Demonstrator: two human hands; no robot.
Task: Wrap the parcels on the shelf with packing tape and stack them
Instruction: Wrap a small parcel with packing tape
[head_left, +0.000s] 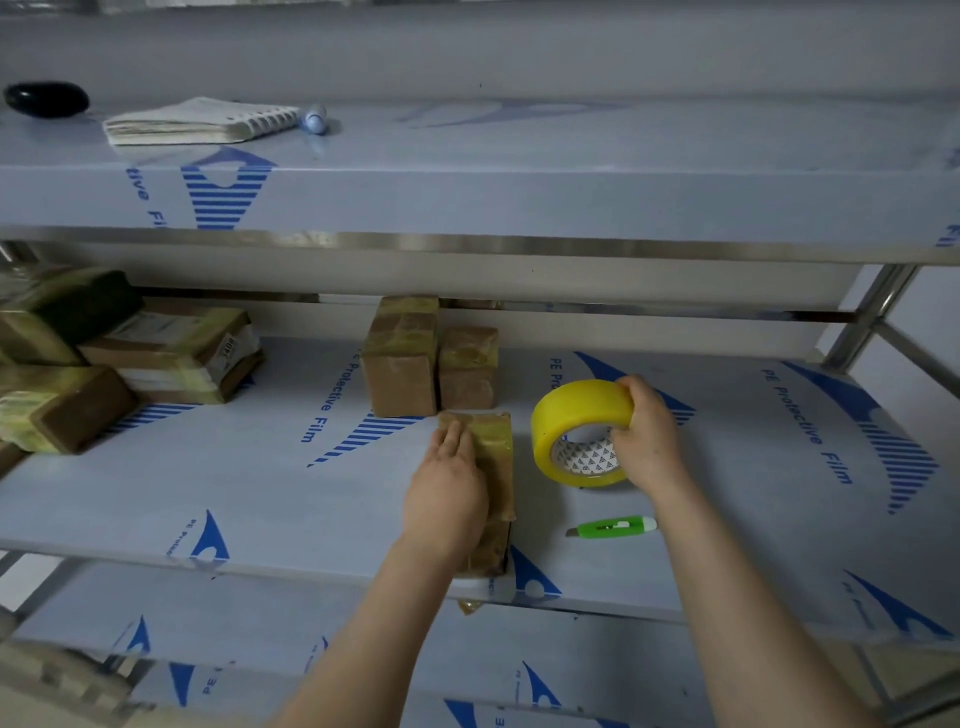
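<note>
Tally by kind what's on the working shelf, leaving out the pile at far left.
Parcels: 3 (taller standing parcel, shorter standing parcel, flat parcel under the left hand)
Tape rolls: 1 (yellow tape roll, gripped by the right hand)
Cutters: 1 (green cutter)
Total: 5

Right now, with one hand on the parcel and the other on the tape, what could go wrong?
The parcel under the left hand reaches the front edge of the shelf; a push might slide it off. The green cutter lies beside the right forearm, metal tip showing; the arm could brush it when the right hand moves the tape roll.
</note>
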